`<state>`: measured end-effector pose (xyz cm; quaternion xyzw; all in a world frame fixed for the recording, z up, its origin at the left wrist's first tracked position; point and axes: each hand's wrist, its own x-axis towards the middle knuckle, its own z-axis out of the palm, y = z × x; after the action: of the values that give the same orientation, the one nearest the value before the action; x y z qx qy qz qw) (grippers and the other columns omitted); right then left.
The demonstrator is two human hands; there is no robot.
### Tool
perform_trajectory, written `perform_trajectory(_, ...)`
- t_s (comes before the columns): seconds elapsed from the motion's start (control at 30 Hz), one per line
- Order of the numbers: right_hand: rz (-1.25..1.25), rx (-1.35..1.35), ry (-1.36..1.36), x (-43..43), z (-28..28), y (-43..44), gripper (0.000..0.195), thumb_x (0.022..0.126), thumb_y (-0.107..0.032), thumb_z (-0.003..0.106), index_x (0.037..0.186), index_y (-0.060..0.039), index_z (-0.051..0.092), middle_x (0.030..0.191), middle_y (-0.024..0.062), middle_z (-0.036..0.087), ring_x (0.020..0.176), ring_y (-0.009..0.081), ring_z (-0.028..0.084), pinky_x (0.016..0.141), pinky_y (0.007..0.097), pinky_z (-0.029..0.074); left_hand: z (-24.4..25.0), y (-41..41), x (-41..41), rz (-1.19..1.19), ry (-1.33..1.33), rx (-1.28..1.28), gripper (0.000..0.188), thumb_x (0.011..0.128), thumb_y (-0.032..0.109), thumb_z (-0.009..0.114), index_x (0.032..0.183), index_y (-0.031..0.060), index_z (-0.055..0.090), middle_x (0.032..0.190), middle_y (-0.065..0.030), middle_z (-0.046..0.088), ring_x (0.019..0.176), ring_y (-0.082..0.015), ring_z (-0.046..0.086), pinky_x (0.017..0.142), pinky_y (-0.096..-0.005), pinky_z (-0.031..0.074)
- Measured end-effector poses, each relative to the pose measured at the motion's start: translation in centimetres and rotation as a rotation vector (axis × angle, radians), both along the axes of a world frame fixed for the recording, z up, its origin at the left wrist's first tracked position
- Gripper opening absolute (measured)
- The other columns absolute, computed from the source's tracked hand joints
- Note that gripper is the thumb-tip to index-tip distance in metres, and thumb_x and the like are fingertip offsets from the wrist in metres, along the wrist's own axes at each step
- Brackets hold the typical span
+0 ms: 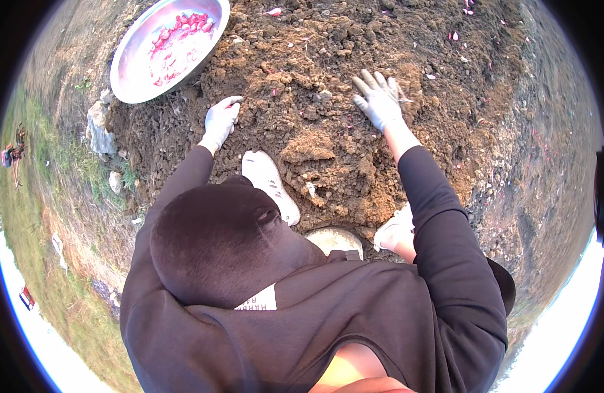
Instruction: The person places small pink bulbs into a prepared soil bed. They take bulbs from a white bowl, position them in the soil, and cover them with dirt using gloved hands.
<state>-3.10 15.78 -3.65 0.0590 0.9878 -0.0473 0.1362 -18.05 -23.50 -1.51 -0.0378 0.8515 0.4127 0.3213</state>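
My left hand [222, 120], in a pale work glove dirtied with soil, is curled over the ground below the metal basin. A bit of pink, apparently a clove, shows between its thumb and fingers; most of it is hidden. Pink-and-white cloves [186, 42], which look like garlic, lie in the shiny basin [130, 73] at the upper left. On the right, my right hand [379, 100], gloved too, rests palm down with fingers spread on loose brown soil [321, 118]. Pale root-like strands [404, 98] lie beside its fingertips.
Pink-and-white pieces [455, 36] are scattered over the soil at the upper right. Large stones [100, 127] edge the left side, with grass beyond. A white shoe [270, 184] stands between my arms, near a round pale object [336, 239]. A small red machine [12, 153] stands far left.
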Motion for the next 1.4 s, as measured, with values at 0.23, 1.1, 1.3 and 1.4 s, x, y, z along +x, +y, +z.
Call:
perform_trajectory(0.23,-0.327,0.312,-0.021,1.2,-0.2,6.5,0.059,0.094,-0.056,0.054,0.147,-0.031,0.048,0.157,0.0041,0.041,0.147,0.0333,0.028,0.116,0.0606,0.021,0.0,-0.2,-0.2,0.001,-0.038,0.054,0.027,0.099,0.022,0.058,0.121,0.0137,0.071,0.065,0.0025,0.056,0.045,-0.0057,0.045,0.043,-0.0227,0.037)
perform_trajectory(1.1,0.169,-0.123,0.158,14.4,2.9,-5.4,0.062,0.088,-0.037,0.065,0.147,-0.0231,0.048,0.153,0.0042,0.044,0.138,0.028,0.042,0.116,0.0545,0.027,-1.0,-1.0,-0.2,-0.055,0.005,0.11,0.028,0.099,0.021,0.058,0.122,0.0129,0.071,0.064,0.0026,0.056,0.047,-0.006,0.046,0.043,-0.0239,0.039)
perform_trajectory(1.3,-0.251,-0.108,0.308,15.0,3.9,0.4,0.023,0.09,-0.033,0.064,0.096,-0.014,0.075,0.095,0.0079,0.072,0.086,0.0255,0.065,0.087,0.0422,0.047,-1.1,-1.0,-0.1,-0.037,-0.016,0.123,0.027,0.099,0.021,0.058,0.122,0.0126,0.071,0.064,0.003,0.056,0.047,-0.0057,0.046,0.044,-0.0229,0.038)
perform_trajectory(1.4,-0.647,0.0,0.323,10.0,4.0,3.4,0.035,0.093,-0.041,0.06,0.08,-0.0117,0.075,0.084,0.009,0.07,0.076,0.0234,0.067,0.07,0.0365,0.053,-0.9,-0.8,-0.1,-0.035,0.008,0.12,0.028,0.099,0.022,0.058,0.122,0.0128,0.071,0.064,0.0029,0.055,0.045,-0.0061,0.045,0.043,-0.0232,0.038)
